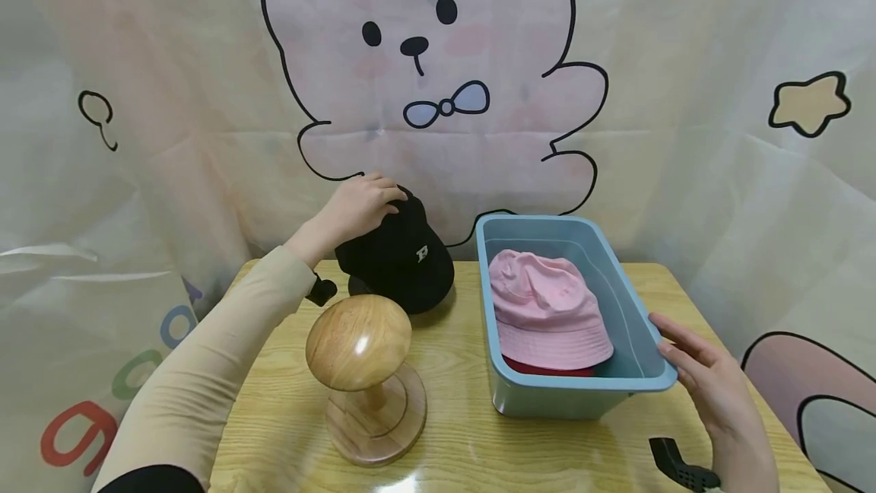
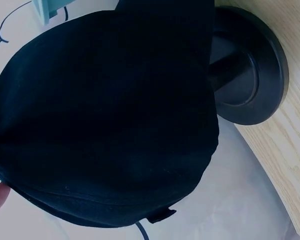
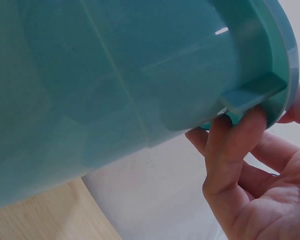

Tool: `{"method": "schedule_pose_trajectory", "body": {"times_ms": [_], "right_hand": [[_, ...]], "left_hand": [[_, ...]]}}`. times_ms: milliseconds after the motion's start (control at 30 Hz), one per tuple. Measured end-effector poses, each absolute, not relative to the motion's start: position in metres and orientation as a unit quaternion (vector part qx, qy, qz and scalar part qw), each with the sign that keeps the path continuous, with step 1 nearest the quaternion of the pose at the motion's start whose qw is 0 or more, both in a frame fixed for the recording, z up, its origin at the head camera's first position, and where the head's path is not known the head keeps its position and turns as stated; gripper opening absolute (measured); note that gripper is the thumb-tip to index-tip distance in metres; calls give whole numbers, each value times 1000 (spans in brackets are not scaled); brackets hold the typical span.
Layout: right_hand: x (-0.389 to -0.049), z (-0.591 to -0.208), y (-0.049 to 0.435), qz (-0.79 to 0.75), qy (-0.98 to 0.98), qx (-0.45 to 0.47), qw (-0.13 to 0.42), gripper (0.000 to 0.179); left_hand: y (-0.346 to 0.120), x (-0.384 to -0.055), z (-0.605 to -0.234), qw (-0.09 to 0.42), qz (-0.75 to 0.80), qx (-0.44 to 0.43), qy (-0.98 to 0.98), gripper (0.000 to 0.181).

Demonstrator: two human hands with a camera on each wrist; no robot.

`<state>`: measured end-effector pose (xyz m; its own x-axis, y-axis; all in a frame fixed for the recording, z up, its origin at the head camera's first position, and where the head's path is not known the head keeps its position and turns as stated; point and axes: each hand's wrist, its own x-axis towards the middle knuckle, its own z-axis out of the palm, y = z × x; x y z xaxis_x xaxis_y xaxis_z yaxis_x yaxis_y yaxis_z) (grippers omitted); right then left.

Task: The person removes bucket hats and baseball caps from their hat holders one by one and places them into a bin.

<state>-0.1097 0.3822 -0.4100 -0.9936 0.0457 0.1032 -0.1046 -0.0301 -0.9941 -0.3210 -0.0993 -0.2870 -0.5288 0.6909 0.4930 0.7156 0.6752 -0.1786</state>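
Note:
My left hand (image 1: 360,208) pinches the crown of a black baseball cap (image 1: 404,257) with a light letter on its front. Below the cap, the left wrist view shows the round base of a black stand (image 2: 255,75). At the right, my right hand (image 1: 718,386) holds the rim of a blue plastic bin (image 1: 568,384) at its near right corner. From the right wrist, its fingers (image 3: 235,145) are seen curled under that rim. Inside the bin lies a pink bucket hat (image 1: 547,310), on top of something red (image 1: 547,368).
A wooden stand (image 1: 359,345) with a domed top and round base stands nearest me, left of the bin. All of these are on a light wooden table (image 1: 458,432). Behind it hangs a curtain (image 1: 650,36) printed with a cartoon bear.

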Motion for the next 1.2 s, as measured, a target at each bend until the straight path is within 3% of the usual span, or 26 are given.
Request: {"method": "schedule_pose_trajectory", "body": {"times_ms": [867,1200], "right_hand": [[-109,-411,382,714,-697,17,54,43],[-110,-412,382,720,-692,19,56,43]], "left_hand": [[-108,-316,-270,320,-68,-373,-868,17],[-110,-305,-264,302,-100,-339,-885,20]]}}
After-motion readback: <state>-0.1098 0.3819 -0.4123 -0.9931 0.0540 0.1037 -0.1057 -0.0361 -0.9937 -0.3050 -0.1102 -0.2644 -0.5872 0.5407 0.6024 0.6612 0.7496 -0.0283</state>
